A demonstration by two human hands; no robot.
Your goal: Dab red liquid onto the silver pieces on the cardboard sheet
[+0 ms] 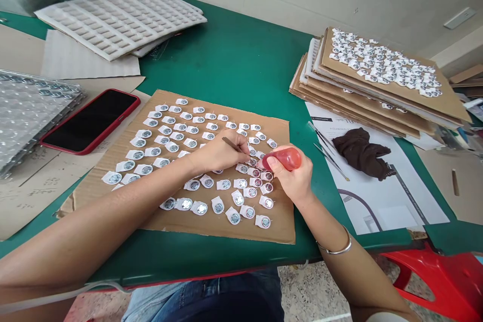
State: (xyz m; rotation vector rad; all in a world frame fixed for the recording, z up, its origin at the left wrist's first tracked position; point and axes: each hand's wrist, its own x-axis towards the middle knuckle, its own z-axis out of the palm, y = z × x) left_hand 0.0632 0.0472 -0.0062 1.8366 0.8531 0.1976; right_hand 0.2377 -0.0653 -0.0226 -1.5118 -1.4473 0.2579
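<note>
Fingers of the left hand (219,153) and right hand (299,179) both grasp implements over a flat brown cardboard sheet (283,234).
Left fingers pinch a slim, dull metallic tool (233,144); right fingers wrap a translucent red squeeze bottle (290,158), its tip among small silvery discs on white tabs (199,208) spread across the sheet. Several discs near the tip appear reddish. A black-screened, red-cased phone (90,121) lies left of the sheet.
</note>
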